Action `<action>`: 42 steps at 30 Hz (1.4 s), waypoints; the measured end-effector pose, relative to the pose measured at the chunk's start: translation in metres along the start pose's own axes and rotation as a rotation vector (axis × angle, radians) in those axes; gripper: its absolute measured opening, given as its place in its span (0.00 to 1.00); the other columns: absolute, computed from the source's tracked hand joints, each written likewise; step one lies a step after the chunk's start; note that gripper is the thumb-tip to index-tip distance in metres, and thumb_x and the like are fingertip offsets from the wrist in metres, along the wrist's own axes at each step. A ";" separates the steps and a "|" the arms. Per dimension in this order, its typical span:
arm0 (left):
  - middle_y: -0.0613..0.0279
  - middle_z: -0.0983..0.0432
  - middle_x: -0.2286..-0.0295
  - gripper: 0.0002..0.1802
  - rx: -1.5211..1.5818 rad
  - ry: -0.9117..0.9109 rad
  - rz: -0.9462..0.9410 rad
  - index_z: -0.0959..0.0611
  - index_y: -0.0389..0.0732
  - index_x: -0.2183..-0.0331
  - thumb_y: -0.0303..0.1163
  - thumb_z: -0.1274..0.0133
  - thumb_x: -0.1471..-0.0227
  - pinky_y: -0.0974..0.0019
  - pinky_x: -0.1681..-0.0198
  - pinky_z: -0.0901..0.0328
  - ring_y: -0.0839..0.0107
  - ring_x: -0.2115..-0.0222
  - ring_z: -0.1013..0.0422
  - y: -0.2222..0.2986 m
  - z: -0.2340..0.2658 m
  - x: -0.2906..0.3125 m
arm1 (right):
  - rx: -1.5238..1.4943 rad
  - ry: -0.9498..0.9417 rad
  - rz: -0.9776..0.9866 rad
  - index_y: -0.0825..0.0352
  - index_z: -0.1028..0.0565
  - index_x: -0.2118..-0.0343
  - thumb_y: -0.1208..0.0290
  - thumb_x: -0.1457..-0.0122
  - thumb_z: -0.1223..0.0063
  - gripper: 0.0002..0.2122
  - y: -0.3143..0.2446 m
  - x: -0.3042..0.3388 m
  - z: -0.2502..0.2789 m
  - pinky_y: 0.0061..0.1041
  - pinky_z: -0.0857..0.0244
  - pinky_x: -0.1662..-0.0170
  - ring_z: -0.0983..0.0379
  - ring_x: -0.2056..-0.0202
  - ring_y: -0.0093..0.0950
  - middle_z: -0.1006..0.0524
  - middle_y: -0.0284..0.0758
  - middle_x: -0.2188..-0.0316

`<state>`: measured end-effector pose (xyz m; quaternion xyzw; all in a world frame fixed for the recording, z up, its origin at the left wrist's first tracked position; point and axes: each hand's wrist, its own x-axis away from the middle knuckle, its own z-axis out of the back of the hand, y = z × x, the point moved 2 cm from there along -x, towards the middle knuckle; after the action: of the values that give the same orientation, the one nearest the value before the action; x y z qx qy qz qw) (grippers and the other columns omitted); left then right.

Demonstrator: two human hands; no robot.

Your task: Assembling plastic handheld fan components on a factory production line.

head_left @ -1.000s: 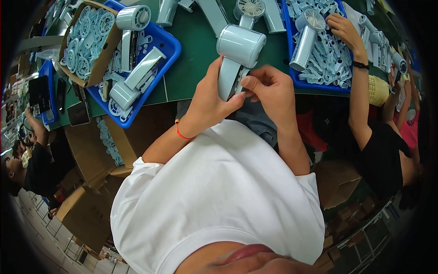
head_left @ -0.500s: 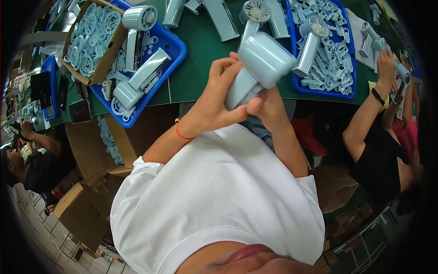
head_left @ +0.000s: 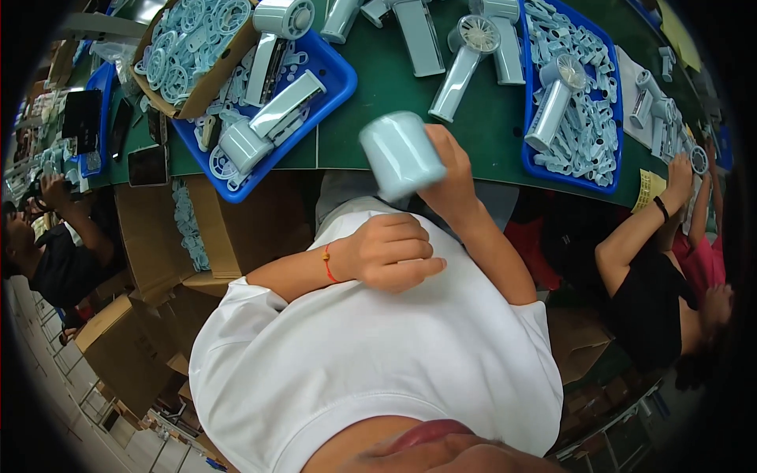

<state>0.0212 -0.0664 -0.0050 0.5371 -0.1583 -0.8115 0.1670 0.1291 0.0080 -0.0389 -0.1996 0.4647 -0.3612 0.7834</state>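
My right hand (head_left: 453,180) grips a pale blue handheld fan (head_left: 400,154) just in front of the table's near edge. The fan's round, glossy head points left; its handle is mostly hidden behind my hand. In front of my chest, below the fan, is my left hand (head_left: 396,252), apart from it. Its fingers are curled in, with the back of the hand showing, and the palm is hidden. Another fan with a round grille (head_left: 465,63) lies on the green table (head_left: 359,130) beyond my right hand.
At left, a blue tray (head_left: 341,83) holds fan parts beneath a cardboard box (head_left: 197,101) of rings. A second blue tray (head_left: 530,118) at right carries many small parts and a fan. Open cartons (head_left: 225,225) stand below the table. Co-workers sit at both sides.
My left hand has come off the fan and drawn back toward my chest, its fingers now curled. The fan has shifted left and nearer in my right hand, its head turned leftward.
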 end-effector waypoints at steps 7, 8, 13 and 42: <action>0.64 0.33 0.53 0.27 -0.678 -0.344 0.487 0.24 0.43 0.55 0.36 0.41 0.62 0.55 0.49 0.48 0.64 0.50 0.38 -0.035 0.025 -0.007 | 0.469 -0.262 -0.037 0.67 0.34 0.50 0.73 0.60 0.41 0.29 -0.013 0.003 0.013 0.30 0.41 0.52 0.34 0.56 0.30 0.29 0.33 0.58; 0.64 0.33 0.53 0.27 -0.670 -0.342 0.492 0.24 0.43 0.55 0.36 0.41 0.62 0.55 0.49 0.48 0.64 0.50 0.38 -0.038 0.027 -0.004 | 0.472 -0.269 -0.041 0.67 0.34 0.50 0.73 0.60 0.41 0.29 -0.009 0.008 0.023 0.30 0.41 0.52 0.34 0.56 0.30 0.29 0.33 0.58; 0.68 0.33 0.54 0.35 -0.847 -0.515 0.468 0.25 0.43 0.54 0.39 0.37 0.69 0.57 0.52 0.47 0.67 0.50 0.39 -0.042 0.019 -0.005 | 0.317 -0.272 -0.054 0.63 0.31 0.51 0.75 0.65 0.36 0.31 0.008 0.025 0.032 0.31 0.40 0.53 0.34 0.55 0.34 0.30 0.34 0.53; 0.70 0.27 0.67 0.26 -0.768 -0.394 0.370 0.22 0.44 0.64 0.37 0.35 0.71 0.56 0.58 0.43 0.65 0.61 0.34 -0.063 0.013 -0.006 | 0.277 -0.071 0.020 0.64 0.27 0.55 0.74 0.67 0.35 0.28 0.021 0.038 0.022 0.31 0.40 0.58 0.32 0.60 0.31 0.27 0.30 0.58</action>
<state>0.0055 -0.0063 -0.0226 0.2348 0.0316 -0.8544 0.4625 0.1681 -0.0073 -0.0636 -0.0977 0.3843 -0.4066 0.8231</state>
